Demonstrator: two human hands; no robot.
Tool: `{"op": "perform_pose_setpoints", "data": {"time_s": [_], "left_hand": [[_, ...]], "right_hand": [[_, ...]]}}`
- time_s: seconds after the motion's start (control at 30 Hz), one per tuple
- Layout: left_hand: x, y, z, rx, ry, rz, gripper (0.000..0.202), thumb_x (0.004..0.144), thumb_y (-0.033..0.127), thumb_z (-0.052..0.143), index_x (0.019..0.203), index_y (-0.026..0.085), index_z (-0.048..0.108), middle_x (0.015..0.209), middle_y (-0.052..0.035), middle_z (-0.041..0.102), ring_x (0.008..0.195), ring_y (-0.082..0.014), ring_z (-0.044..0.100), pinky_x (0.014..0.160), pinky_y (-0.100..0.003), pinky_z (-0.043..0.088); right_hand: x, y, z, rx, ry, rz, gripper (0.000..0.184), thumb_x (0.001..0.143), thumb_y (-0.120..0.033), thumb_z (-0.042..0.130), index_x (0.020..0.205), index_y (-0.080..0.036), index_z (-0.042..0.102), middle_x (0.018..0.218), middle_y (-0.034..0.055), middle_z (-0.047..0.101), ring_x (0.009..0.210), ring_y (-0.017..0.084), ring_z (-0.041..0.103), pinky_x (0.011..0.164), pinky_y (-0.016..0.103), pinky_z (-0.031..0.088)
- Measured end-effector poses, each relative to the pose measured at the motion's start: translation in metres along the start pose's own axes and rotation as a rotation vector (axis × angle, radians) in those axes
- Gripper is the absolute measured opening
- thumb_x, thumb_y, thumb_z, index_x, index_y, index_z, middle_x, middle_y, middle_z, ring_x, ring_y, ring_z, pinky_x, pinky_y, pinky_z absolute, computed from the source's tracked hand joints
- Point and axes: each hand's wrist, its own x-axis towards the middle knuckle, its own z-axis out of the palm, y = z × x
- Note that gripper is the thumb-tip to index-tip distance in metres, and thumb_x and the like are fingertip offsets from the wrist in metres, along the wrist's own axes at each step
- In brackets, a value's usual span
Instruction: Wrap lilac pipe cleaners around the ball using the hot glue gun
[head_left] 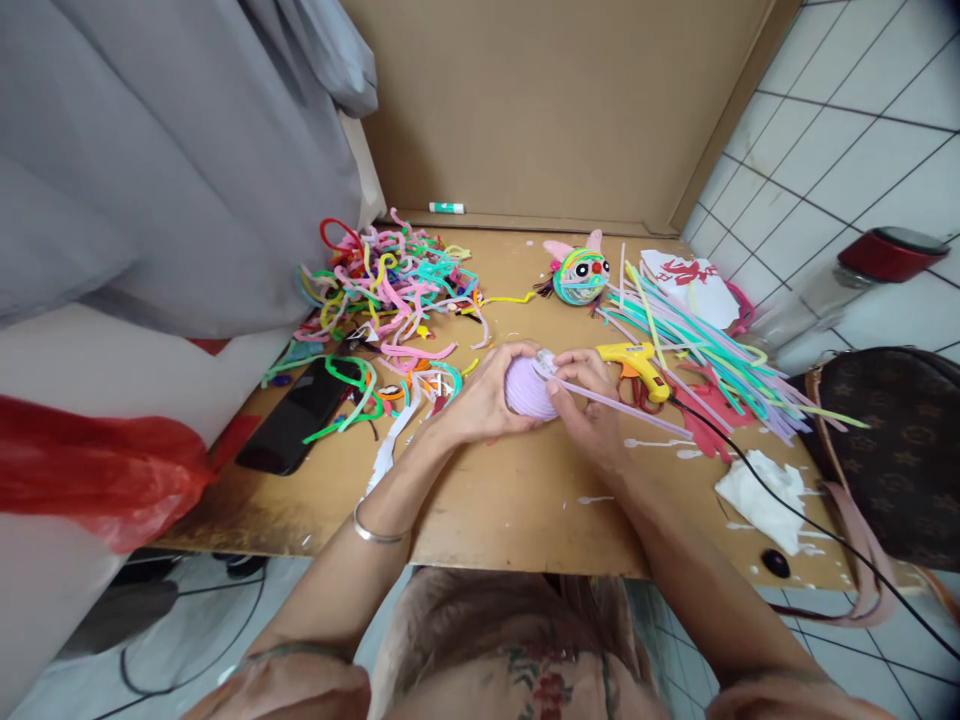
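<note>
Over the middle of the table, my left hand [484, 400] cups a round ball [527, 392] wrapped in lilac pipe cleaner, with a whitish patch near its top. My right hand [589, 400] pinches a lilac pipe cleaner [630, 407] against the ball's right side, its loose end running off to the right. Just beyond my right hand lies a yellow hot glue gun [639, 368] with a black cord. Farther back sits a finished-looking ball figure [582, 272] with pink ears, round eyes and a red nose.
A tangled heap of coloured pipe cleaners [397, 275] covers the back left, near a black phone [300, 418]. Straight pipe cleaners [697, 330] spread on the right, beside a brown bag [892, 450]. A white tissue [765, 498] and a black cap-like disc [775, 563] lie front right. A glue stick [447, 208] is at the back.
</note>
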Motion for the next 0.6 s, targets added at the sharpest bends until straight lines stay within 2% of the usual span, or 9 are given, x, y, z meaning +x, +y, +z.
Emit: {"op": "perform_pose_setpoints", "data": {"time_s": [0.27,0.6], "left_hand": [[0.0003,0.0043,-0.0024,0.0,-0.016,-0.04,0.077,0.062,0.033,0.084,0.126,0.022,0.041,0.137,-0.0139,0.053,0.13,-0.0301,0.052,0.111,-0.047,0.042],[0.0025,0.0011,-0.0033,-0.03,-0.03,0.014,0.069,0.062,0.029,0.083,0.118,0.023,0.044,0.138,-0.0145,0.053,0.13,-0.0302,0.052,0.111,-0.049,0.041]], "right_hand": [[-0.0004,0.0009,0.0019,-0.005,0.001,0.018,0.008,0.084,-0.022,0.058,0.077,-0.023,0.056,0.099,0.0037,0.059,0.098,0.022,0.058,0.088,0.041,0.046],[0.0003,0.001,0.0014,-0.01,-0.02,0.008,0.007,0.083,-0.02,0.057,0.078,-0.024,0.055,0.097,0.004,0.057,0.098,0.022,0.058,0.087,0.041,0.048]]}}
